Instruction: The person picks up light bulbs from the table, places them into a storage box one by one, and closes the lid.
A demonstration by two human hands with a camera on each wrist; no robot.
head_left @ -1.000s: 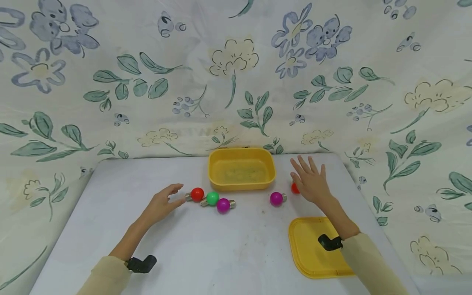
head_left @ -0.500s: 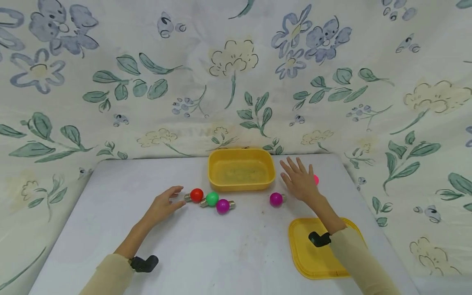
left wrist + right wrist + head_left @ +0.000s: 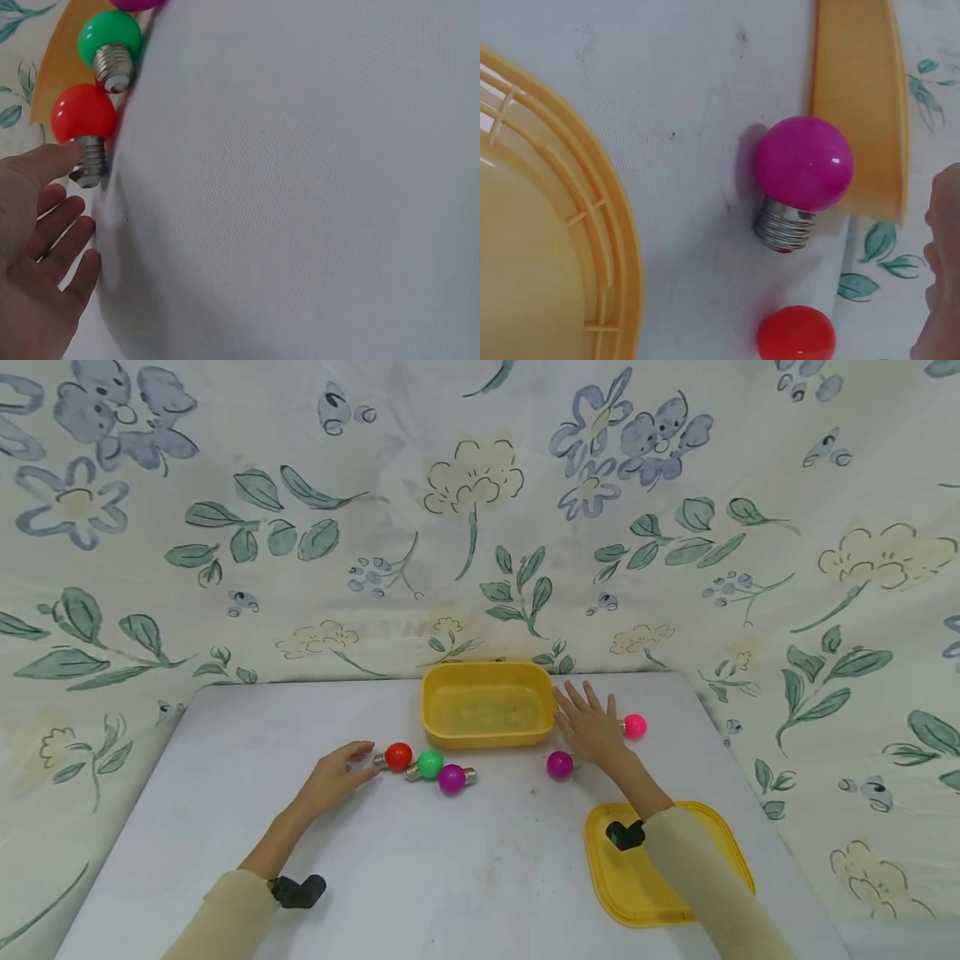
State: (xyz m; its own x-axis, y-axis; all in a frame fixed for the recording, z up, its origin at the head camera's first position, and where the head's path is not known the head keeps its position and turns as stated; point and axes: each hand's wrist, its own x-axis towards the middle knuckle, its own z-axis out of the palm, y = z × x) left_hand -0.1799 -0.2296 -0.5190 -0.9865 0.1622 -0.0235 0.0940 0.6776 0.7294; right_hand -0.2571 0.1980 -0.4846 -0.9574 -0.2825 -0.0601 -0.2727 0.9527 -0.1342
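Head view: left hand (image 3: 335, 778) is held loosely open, nothing gripped, thumb beside red bulb (image 3: 399, 757); contact can't be told. Right hand (image 3: 591, 727) is spread wide, nothing gripped, between yellow box (image 3: 487, 741) at far edge of bench (image 3: 450, 877) and pink bulb (image 3: 636, 727) toward far right corner. Green bulb (image 3: 431, 764) and left purple bulb (image 3: 452, 779) are lined up beside red one. Right purple bulb (image 3: 559, 765) is seen beside right hand.

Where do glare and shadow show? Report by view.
Left wrist: tiny glints on the green bulb, soft shadow beside the left hand. Right wrist: a glint on the purple bulb, streaked glare on the yellow lid. Head: faint shadow beside the left forearm.
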